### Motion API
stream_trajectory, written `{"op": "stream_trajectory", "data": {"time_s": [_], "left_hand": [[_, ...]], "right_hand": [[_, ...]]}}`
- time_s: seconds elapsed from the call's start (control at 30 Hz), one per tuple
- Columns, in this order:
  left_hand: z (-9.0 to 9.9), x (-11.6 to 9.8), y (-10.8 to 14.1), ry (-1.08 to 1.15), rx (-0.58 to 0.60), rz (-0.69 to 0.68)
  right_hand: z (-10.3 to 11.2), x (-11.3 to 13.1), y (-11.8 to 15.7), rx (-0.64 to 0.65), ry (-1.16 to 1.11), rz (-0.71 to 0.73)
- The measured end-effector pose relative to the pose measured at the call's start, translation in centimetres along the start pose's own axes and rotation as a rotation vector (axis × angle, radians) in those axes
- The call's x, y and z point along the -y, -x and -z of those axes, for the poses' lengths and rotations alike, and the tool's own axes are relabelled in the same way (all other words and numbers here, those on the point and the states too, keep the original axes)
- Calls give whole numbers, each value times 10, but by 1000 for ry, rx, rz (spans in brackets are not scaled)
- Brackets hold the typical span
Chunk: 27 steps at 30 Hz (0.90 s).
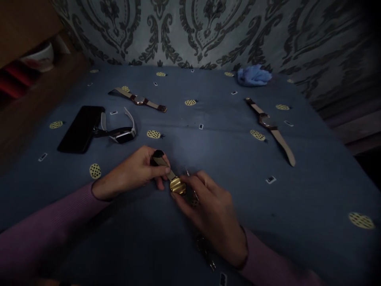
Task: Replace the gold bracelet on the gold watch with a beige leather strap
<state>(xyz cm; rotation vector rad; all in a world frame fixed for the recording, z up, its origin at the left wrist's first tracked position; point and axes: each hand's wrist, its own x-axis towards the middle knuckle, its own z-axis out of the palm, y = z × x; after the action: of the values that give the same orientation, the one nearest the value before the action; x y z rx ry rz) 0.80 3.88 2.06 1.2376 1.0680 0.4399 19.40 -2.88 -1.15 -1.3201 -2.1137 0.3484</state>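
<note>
A wristwatch with a gold-coloured case (177,186) is between my two hands, near the middle of the table. My left hand (150,169) pinches one half of its strap, thumb on top and fingers beneath. On the other side, my right hand (210,206) grips the case between thumb and fingertips. A thin pointed metal tool (187,171) also sticks out from among the right fingers; its full shape is hidden. Under the right wrist lies a small dark and shiny metal object (205,252), too dim to name.
Two wristwatches lie face up, one at the back left (139,100) and one at the right (267,120). A black phone (81,129) and a smartwatch with a pale strap (125,137) are at the left. A crumpled blue cloth (254,75) rests by the wall.
</note>
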Motion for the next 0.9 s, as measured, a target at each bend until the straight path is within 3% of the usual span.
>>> {"op": "stream_trajectory", "data": {"time_s": [0.23,0.47,0.9], "left_hand": [[1,3,0,3,20,-17],[0,2,1,-5,15,-22],[0,1,4,-44,-19,23]], "right_hand": [[4,4,-1,-3,95,-12],[4,6,-3,46,-87,56],[4,3,-4,111,-152,74]]}}
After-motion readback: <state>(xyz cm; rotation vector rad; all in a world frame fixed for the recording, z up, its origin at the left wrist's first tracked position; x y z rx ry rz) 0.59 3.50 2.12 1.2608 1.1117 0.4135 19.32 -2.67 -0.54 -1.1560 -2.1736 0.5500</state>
